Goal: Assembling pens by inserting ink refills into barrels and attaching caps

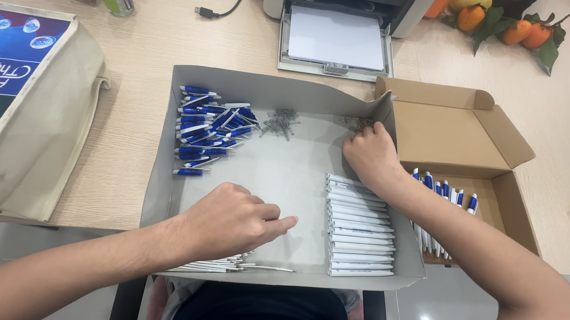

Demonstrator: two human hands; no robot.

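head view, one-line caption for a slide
Left hand over thin white refills, right hand at small metal springs, in a shallow grey cardboard tray.

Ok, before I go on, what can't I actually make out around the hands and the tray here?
Head view only:
- Left hand: its fingertips curl under, so what it grips is hidden; it also covers part of the thin white rods.
- Right hand: its fingers hide whatever they pinch from the small grey pile.
- Springs: too small to count.
- Cardboard box: the right forearm covers some finished pens.
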